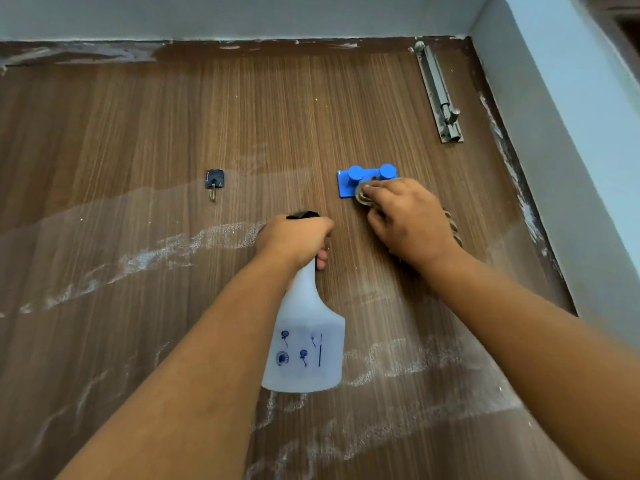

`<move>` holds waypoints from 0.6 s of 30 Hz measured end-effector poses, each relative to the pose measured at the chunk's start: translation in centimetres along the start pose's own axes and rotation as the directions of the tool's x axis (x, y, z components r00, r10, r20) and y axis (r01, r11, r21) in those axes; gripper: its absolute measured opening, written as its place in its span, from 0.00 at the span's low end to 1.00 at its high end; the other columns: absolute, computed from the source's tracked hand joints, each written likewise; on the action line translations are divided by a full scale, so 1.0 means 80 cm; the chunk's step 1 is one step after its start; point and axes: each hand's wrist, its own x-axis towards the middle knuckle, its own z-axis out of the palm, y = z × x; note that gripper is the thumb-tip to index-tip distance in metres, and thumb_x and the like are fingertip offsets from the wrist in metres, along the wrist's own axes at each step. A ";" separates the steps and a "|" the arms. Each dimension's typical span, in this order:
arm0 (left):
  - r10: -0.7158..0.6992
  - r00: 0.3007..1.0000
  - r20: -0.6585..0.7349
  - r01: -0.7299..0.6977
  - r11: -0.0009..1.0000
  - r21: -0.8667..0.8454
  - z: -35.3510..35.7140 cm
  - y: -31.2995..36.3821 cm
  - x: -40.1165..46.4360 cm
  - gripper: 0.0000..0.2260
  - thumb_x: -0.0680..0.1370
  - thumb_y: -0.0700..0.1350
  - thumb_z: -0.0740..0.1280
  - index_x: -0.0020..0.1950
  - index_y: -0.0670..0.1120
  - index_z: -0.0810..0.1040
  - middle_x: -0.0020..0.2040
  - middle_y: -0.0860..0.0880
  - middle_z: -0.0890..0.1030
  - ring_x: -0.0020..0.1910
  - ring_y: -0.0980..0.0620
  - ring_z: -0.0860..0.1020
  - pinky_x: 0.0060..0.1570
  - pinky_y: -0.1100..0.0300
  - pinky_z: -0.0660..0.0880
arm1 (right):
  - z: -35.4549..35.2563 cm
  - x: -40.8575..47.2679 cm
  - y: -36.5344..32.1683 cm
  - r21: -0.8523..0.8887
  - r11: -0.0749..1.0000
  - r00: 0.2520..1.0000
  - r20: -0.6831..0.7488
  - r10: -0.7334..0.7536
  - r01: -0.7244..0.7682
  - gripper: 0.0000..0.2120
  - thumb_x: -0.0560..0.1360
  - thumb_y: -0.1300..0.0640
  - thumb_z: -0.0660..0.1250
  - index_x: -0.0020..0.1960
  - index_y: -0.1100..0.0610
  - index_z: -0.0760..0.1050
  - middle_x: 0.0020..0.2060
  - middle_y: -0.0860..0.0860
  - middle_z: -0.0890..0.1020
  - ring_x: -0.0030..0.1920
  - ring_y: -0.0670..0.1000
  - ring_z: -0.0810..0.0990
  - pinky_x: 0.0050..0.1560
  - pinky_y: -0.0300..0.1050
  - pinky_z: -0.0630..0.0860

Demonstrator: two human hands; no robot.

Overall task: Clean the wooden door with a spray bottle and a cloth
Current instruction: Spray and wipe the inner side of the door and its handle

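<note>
While both hands work at the wooden door [145, 126], the scene reads so:
Landmark: blue hook plate [348, 184] on the door.
Left hand [294, 239]: below-left of the plate, grip closed round the spray bottle [306, 344] neck.
Bottle markings: blue dandelion prints; no readable writing.
Right hand [408, 221]: just right of the plate, grip curled on a brown cloth [363, 197] touching it.
Door: white streaks below the plate.

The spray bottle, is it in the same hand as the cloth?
No, the left hand grips the spray bottle by its neck, while the right hand holds the cloth against the wooden door.
</note>
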 end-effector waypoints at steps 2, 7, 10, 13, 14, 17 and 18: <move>-0.006 1.000 -0.010 0.006 1.000 0.004 0.001 0.001 0.001 0.07 0.72 0.41 0.67 0.35 0.41 0.79 0.29 0.44 0.79 0.30 0.44 0.78 0.47 0.49 0.82 | 0.010 0.001 -0.020 -0.033 0.988 0.987 -0.063 0.149 -0.151 0.14 0.72 0.66 0.66 0.56 0.69 0.80 0.51 0.64 0.83 0.51 0.65 0.81 0.57 0.57 0.77; -0.010 1.000 -0.021 0.011 1.000 0.005 0.000 -0.001 0.002 0.07 0.71 0.43 0.69 0.37 0.40 0.81 0.28 0.44 0.81 0.28 0.45 0.79 0.49 0.48 0.83 | 0.020 -0.001 -0.050 0.020 0.996 0.996 -0.001 0.084 -0.084 0.15 0.71 0.68 0.69 0.57 0.71 0.79 0.55 0.67 0.81 0.56 0.65 0.81 0.60 0.57 0.76; -0.004 1.000 -0.001 0.004 1.000 -0.005 -0.001 0.000 0.000 0.06 0.71 0.41 0.68 0.36 0.41 0.81 0.28 0.45 0.80 0.28 0.45 0.79 0.47 0.47 0.83 | -0.010 -0.014 0.001 0.080 0.979 0.981 0.045 -0.189 0.185 0.14 0.67 0.68 0.75 0.53 0.67 0.82 0.51 0.61 0.84 0.50 0.62 0.84 0.55 0.55 0.78; -0.002 1.000 0.007 0.002 0.999 -0.034 -0.001 0.000 -0.001 0.05 0.72 0.41 0.68 0.37 0.41 0.80 0.29 0.44 0.79 0.30 0.45 0.78 0.49 0.47 0.83 | -0.027 -0.018 0.037 0.195 0.937 0.957 0.027 0.290 -0.290 0.06 0.70 0.59 0.73 0.47 0.58 0.84 0.42 0.53 0.85 0.44 0.54 0.82 0.48 0.47 0.77; -0.003 1.000 0.009 0.004 0.999 -0.044 -0.001 0.001 0.000 0.05 0.72 0.41 0.68 0.37 0.41 0.79 0.29 0.44 0.79 0.30 0.44 0.78 0.48 0.47 0.82 | -0.029 -0.012 0.042 0.334 0.773 0.817 -0.014 0.577 -0.540 0.05 0.70 0.56 0.72 0.44 0.56 0.84 0.37 0.49 0.83 0.39 0.49 0.81 0.44 0.43 0.76; -0.014 1.000 0.010 0.014 0.998 -0.060 -0.001 0.002 0.002 0.06 0.73 0.40 0.68 0.37 0.41 0.80 0.28 0.45 0.78 0.26 0.48 0.77 0.37 0.55 0.81 | -0.025 0.014 0.039 0.627 0.526 0.593 -0.124 0.796 -0.574 0.09 0.73 0.54 0.66 0.47 0.57 0.82 0.35 0.47 0.80 0.33 0.45 0.79 0.36 0.37 0.74; -0.013 1.000 0.011 0.014 0.998 -0.060 -0.001 0.002 0.001 0.07 0.74 0.39 0.67 0.36 0.40 0.79 0.28 0.46 0.78 0.24 0.49 0.77 0.33 0.58 0.79 | -0.020 0.018 0.027 0.556 0.681 0.742 -0.163 0.651 -0.476 0.10 0.75 0.56 0.65 0.53 0.58 0.81 0.42 0.51 0.82 0.39 0.48 0.81 0.41 0.39 0.77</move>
